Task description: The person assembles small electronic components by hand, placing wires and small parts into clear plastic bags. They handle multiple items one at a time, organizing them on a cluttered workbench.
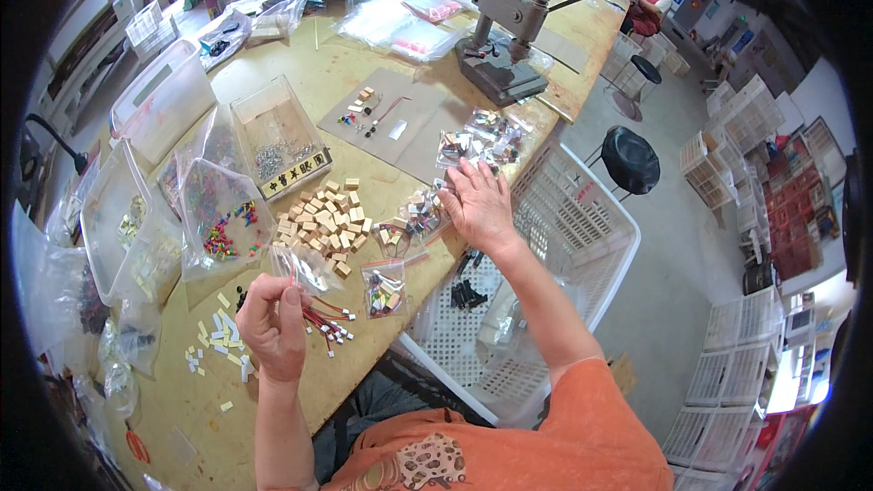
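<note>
My left hand (273, 327) pinches the edge of a small clear zip bag (314, 274), with something pale inside it. Below that bag, red-and-black wires with white connectors (329, 326) lie on the table. My right hand (480, 210) is spread, palm down, over the near side of a pile of filled bags (487, 138); it seems to touch them. More filled bags (424, 208) lie to its left. One filled zip bag (384, 292) rests near the table edge. Small wooden blocks (324, 218) form a heap between the hands.
A white plastic crate (624, 252) stands against the table's right edge. A hand press (505, 61) with a red-knobbed lever is at the back. Metal screw eyes lie in a clear tray (273, 109); colourful parts fill an open bag (228, 235). A person (648, 5) sits far right.
</note>
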Tool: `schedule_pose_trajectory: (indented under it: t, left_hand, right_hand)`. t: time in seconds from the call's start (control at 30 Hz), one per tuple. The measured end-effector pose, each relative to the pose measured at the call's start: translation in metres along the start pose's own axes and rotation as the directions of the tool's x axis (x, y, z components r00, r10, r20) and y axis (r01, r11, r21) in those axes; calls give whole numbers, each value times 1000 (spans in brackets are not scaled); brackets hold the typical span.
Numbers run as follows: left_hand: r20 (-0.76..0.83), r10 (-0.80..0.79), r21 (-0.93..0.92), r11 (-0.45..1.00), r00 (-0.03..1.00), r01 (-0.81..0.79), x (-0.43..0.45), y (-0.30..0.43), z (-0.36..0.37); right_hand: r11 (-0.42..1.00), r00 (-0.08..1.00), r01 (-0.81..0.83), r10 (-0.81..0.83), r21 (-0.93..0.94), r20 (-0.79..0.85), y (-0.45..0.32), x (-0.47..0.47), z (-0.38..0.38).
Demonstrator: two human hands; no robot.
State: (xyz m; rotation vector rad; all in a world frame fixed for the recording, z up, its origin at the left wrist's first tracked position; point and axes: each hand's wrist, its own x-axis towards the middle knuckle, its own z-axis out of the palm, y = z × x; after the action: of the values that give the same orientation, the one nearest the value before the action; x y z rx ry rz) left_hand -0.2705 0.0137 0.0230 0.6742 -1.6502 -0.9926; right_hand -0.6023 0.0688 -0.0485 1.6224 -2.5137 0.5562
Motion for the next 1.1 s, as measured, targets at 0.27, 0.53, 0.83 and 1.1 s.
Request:
schedule_pose_trajectory:
  t: [0.27,0.53,0.83,1.1]
  left_hand:
    - [-8,193,198,962,981,-188,10,4,-2]
    - [141,324,239,906,936,-349,15,16,3]
    - [228,305,225,908,925,-355,15,14,2]
    - [207,176,356,903,962,-242,17,1,-11]
  right_hand:
    - [983,948,2,56,181,-314,57,50,-12]
    - [880,994,-22,-33,474,107,-19,129,1]
    - [974,970,-175,146,144,194,-20,188,44]
    - [437,952,-102,-217,893,215,-94,134,-23]
